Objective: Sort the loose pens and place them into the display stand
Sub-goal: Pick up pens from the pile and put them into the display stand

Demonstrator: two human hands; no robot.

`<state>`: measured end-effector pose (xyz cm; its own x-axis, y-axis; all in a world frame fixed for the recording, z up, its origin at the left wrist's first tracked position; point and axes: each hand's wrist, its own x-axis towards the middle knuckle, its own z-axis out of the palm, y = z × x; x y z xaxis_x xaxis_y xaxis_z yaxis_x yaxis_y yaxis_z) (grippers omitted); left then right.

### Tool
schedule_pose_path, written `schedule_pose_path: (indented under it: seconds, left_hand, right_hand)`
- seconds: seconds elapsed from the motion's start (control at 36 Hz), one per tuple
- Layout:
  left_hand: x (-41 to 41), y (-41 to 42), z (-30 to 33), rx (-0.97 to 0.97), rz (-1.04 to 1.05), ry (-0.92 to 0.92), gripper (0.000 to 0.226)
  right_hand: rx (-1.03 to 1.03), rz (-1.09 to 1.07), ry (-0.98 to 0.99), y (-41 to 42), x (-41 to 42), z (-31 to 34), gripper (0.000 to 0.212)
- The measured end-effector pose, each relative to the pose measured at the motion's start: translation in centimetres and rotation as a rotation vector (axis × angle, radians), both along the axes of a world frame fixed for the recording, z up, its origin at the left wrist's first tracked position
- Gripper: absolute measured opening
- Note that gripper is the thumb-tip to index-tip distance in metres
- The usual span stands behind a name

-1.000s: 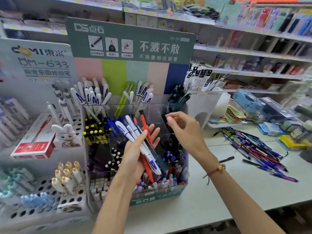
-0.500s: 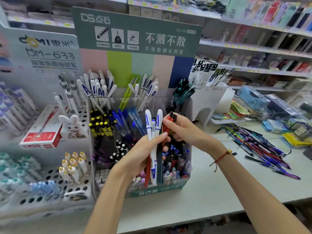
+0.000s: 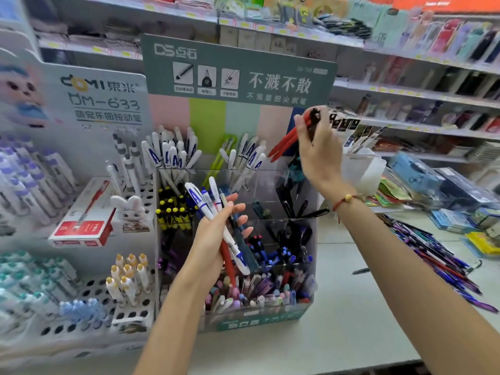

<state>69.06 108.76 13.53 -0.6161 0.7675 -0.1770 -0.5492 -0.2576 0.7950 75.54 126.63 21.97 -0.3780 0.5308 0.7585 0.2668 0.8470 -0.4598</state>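
Note:
A tiered clear display stand (image 3: 311, 269) with a green header card holds many pens in compartments. My left hand (image 3: 213, 239) grips a bundle of pens (image 3: 211, 209) in front of the stand's middle: white pens with blue print, a red one and a dark one. My right hand (image 3: 319, 150) is raised above the stand's upper right compartment. It pinches two red pens (image 3: 286, 142) with dark ends, their tips pointing down to the left.
A pile of loose pens (image 3: 433, 253) lies on the white counter (image 3: 351, 307) to the right. A white pen rack (image 3: 81, 307) and a red box (image 3: 86, 220) stand on the left. Store shelves run behind. A white tub (image 3: 362, 171) sits behind my right hand.
My right hand pulled red pens out of the left hand's bundle and lifted them up to the stand's upper right. The left hand stayed low with the remaining pens.

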Motion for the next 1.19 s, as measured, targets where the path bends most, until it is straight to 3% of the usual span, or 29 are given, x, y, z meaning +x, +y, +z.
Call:
schedule_pose_path:
  seconds: [0.08, 0.14, 0.25, 0.33, 0.42, 0.47, 0.58, 0.69, 0.81, 0.92, 1.06, 1.19]
  left_hand:
    - [-0.1, -0.3, -0.2, 0.001, -0.010, -0.021, 0.024]
    - [-0.3, -0.4, -0.3, 0.000, -0.028, -0.026, 0.024]
    - [-0.3, -0.7, -0.3, 0.035, -0.057, -0.076, 0.024]
    - [-0.2, -0.7, -0.3, 0.101, -0.066, -0.130, 0.025]
    - [0.2, -0.5, -0.4, 0.171, -0.063, -0.158, 0.027]
    - [0.5, -0.2, -0.4, 0.226, -0.037, -0.173, 0.027]
    - [1.2, 0.5, -0.2, 0.317, 0.074, -0.181, 0.025]
    - [2.0, 1.1, -0.2, 0.294, 0.134, -0.123, 0.026]
    - [2.0, 1.2, -0.9, 0.190, 0.088, -0.058, 0.031]
    - [1.4, 0.7, -1.9, 0.049, 0.155, -0.014, 0.022]
    - [1.1, 0.0, -2.3, -0.120, 0.174, 0.124, 0.023]
    - [0.8, -0.2, -2.1, -0.135, 0.222, 0.154, 0.030]
  right_hand:
    - [0.038, -0.025, -0.342, 1.1, -1.3, -0.6, 0.035]
    - [0.011, -0.060, -0.461, 1.7, -1.7, -0.7, 0.037]
    - [-0.141, 0.016, -0.362, 1.9, -1.4, -0.4, 0.030]
    - [-0.107, -0.019, -0.220, 0.6, 0.0, -0.8, 0.033]
    - [-0.140, 0.005, -0.110, -2.4, 1.8, -2.1, 0.015]
    - [-0.257, 0.116, -0.223, -4.6, 3.0, -3.8, 0.012]
    - [-0.632, 0.366, -0.598, -7.6, 4.6, -7.2, 0.034]
    - [-0.859, 0.451, -0.376, -8.8, 5.3, -8.9, 0.016]
    - [-0.881, 0.366, -0.181, -8.8, 6.6, -9.6, 0.017]
    - [-0.923, 0.348, 0.023, -7.7, 8.2, -8.9, 0.014]
    - [-0.680, 0.198, 0.165, -6.3, 8.9, -6.4, 0.006]
    - [-0.150, -0.119, -0.164, -5.3, 7.9, -5.3, 0.009]
